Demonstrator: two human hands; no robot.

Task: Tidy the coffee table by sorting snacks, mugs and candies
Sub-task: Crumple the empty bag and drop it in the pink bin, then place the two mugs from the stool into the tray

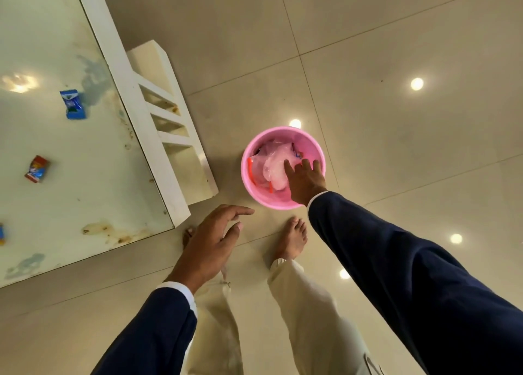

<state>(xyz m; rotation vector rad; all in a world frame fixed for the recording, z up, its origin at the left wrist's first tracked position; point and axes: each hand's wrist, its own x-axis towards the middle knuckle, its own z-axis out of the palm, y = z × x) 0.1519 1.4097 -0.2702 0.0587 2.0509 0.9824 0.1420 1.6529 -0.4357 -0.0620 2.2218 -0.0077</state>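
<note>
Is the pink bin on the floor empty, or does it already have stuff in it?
Not empty: the pink bin holds crumpled clear plastic and wrappers.

A pink round bin [283,168] stands upright on the floor just off the coffee table's [85,176] corner, holding crumpled clear plastic wrappers with red and blue bits. On the glossy, stained tabletop a blue candy [72,104] lies flat near the edge, a red-and-blue candy [37,169] sits apart from it, and at the far left edge there is what may be another wrapper [1,234], mostly cut off.
</note>
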